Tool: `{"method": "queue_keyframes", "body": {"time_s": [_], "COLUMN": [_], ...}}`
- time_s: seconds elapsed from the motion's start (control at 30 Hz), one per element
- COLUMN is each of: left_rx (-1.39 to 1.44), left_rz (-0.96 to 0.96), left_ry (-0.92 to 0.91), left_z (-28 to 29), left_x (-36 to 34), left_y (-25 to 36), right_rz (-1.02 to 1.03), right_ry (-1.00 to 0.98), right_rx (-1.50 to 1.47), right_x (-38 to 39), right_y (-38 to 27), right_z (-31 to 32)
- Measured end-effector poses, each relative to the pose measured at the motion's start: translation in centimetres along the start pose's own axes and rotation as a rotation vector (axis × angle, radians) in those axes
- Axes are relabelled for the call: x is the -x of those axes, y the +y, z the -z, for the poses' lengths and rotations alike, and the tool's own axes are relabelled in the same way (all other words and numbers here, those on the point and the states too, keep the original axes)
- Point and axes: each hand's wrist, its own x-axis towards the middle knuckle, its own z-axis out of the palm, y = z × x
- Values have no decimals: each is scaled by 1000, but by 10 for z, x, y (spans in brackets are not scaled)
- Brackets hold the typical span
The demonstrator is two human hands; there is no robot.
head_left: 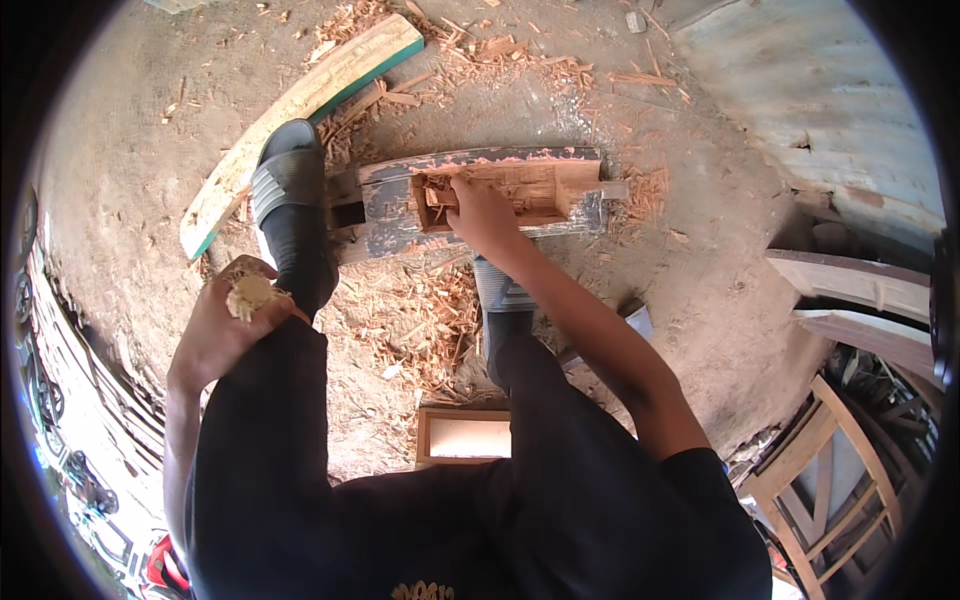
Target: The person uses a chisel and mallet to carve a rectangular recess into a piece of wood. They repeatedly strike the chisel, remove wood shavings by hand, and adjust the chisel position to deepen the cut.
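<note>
A long wooden block [480, 160] with flaking dark paint lies across the floor ahead of me, a rectangular hollow cut into it. My right hand [485, 218] reaches into the hollow, fingers bent around a reddish wood chip [438, 198] at its left end. More loose chips lie inside. My left hand [225, 320] rests by my left knee, closed on a wooden tool [252, 297]. Only the tool's round, pale, frayed end shows, so its exact kind is hidden.
A curved plank [290, 115] with a green edge lies at the far left, under my sandaled left foot [288, 180]. Wood shavings [420, 330] cover the ground between my legs. A wooden-framed panel [468, 435] sits close in. Chair frames [825, 470] stand at right, below metal sheeting [830, 100].
</note>
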Motion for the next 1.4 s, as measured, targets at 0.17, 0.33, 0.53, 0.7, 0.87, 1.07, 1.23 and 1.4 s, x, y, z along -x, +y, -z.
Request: {"method": "queue_keyframes", "body": {"time_s": [0.17,0.33,0.53,0.7,0.87,1.07,1.23,1.4], "left_rx": [121,-113,272,112,90,96,224,307], "left_rz": [-14,-19,18,43,8,-78,27,-35], "left_ry": [9,-3,124,157,99,129,115,142], "left_z": [-14,-10,-27,-20,-25,-25,-23,-25], "left_x": [-29,-18,-28,-21,-28,-31,-20,-14], "left_y": [5,23,-11,11,9,5,33,15], "right_rz": [54,29,-705,-561,-461,-464,-498,-363], "right_ry": [143,152,649,-90,9,37,65,209], "right_rx": [-29,-381,-1051,-730,-244,-200,-97,-24], "right_x": [-9,-11,43,41,5,3,1,-4], "right_y": [-14,-21,31,24,30,19,31,0], "right_z": [-12,4,114,73,20,12,3,19]}}
